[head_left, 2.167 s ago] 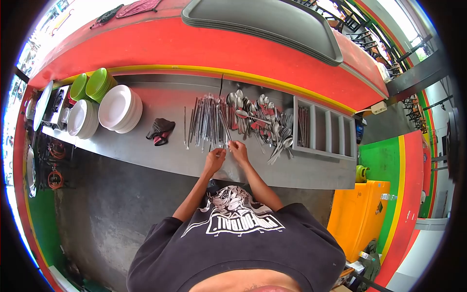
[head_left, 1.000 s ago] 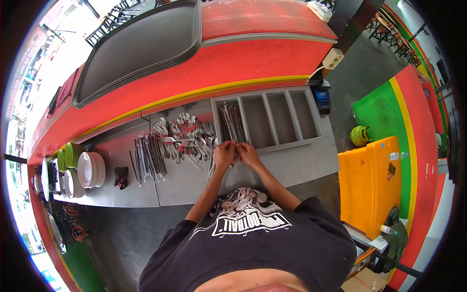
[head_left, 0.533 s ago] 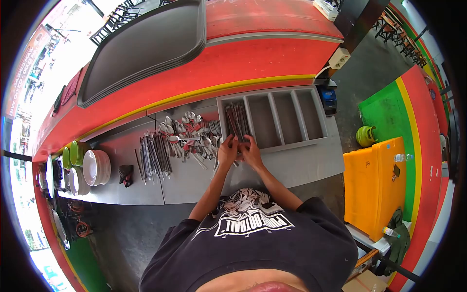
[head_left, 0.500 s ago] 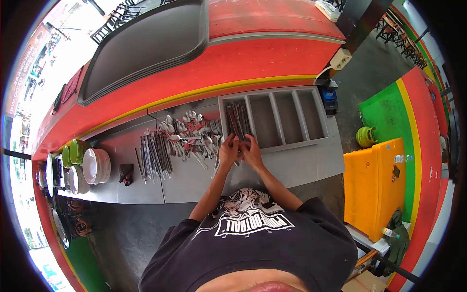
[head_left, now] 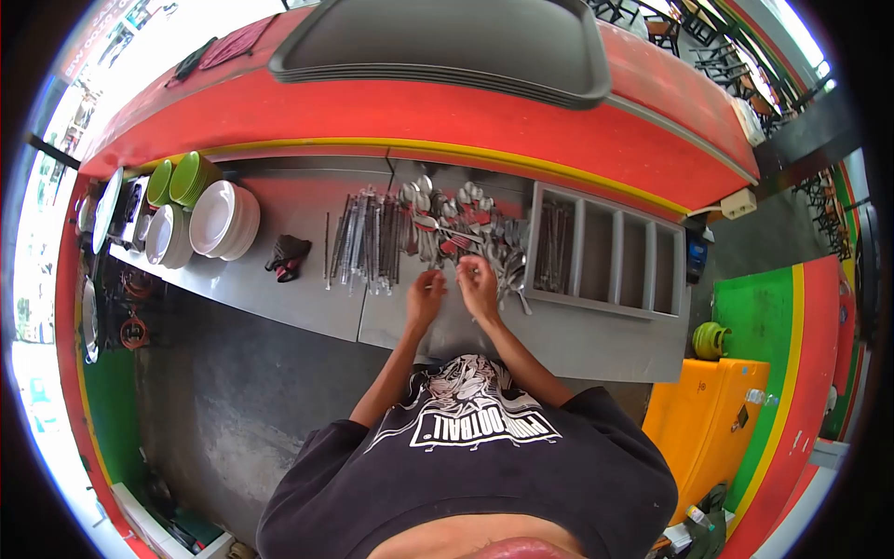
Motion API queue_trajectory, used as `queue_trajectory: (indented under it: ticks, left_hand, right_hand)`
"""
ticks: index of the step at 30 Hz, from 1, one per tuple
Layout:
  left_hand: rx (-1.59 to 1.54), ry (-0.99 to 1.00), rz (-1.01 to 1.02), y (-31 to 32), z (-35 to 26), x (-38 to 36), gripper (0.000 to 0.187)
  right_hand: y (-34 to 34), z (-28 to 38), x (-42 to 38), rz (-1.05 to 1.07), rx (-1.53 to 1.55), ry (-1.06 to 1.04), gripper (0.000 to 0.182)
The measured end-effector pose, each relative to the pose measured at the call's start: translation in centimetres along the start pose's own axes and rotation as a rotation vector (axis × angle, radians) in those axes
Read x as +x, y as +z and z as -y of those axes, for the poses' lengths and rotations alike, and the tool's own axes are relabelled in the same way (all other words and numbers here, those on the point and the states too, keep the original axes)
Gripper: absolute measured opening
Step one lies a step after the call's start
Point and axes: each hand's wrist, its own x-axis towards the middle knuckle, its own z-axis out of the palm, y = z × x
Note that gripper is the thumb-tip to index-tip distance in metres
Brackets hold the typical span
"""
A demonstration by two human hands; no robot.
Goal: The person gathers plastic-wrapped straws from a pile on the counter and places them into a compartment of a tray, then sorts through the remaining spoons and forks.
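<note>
A grey cutlery tray (head_left: 605, 296) holds dark chopsticks (head_left: 556, 244) in its leftmost compartment. Left of it lies a loose pile of spoons and forks (head_left: 454, 224), with red bits among them. My left hand (head_left: 426, 291) hovers at the pile's near edge, fingers parted and nothing visible in them. Beside it, my right hand (head_left: 478, 282) is over the near side of the same pile, fingers loosely spread. Farther left is a bundle of chopsticks in clear wrappers (head_left: 366, 240).
White plates (head_left: 223, 221) and green bowls (head_left: 193, 179) are stacked on the steel counter (head_left: 326, 312)'s left. A dark and red cloth-like item (head_left: 288, 256) lies nearby. Black serving trays (head_left: 438, 42) rest on the red ledge; a yellow cooler box (head_left: 703, 410) stands right.
Both hands have left the chopsticks in the tray's left compartment and moved left to the spoons and forks. The camera has turned left, shifting the counter rightward in view.
</note>
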Motion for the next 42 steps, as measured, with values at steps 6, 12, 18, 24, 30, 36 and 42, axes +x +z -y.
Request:
queue_trajectory:
  ticks: [6, 12, 18, 24, 30, 36, 42]
  left_hand:
    - [0.532, 0.224, -0.409, -10.8, 1.2, 0.3, 0.023]
    - [0.624, 0.247, -0.289, -13.2, 0.3, 1.7, 0.025]
    - [0.688, 0.217, -0.123, -14.8, 2.8, 2.9, 0.025]
    - [0.625, 0.236, -0.042, -16.0, 1.1, 3.1, 0.025]
    - [0.507, 0.201, 0.038, -15.9, -1.1, 3.0, 0.025]
    - [0.284, 0.225, 0.117, -13.7, -2.0, 1.7, 0.026]
    - [0.273, 0.247, 0.129, -9.5, -3.1, 1.2, 0.025]
  right_hand:
    - [9.8, -8.7, -1.5, 0.163, -0.299, 0.076, 0.030]
    - [15.5, -7.5, 0.0, 0.043, -0.601, 0.118, 0.040]
    - [17.3, -7.3, 0.3, -0.040, -0.814, 0.094, 0.030]
    - [16.3, -9.2, 0.0, -0.055, -0.617, 0.085, 0.029]
    - [14.6, -6.3, -3.5, 0.003, -0.167, 0.364, 0.027]
    - [12.9, -3.6, -5.7, 0.080, -0.036, 0.304, 0.027]
    - [8.7, -0.7, -4.8, 0.120, -0.206, 0.245, 0.026]
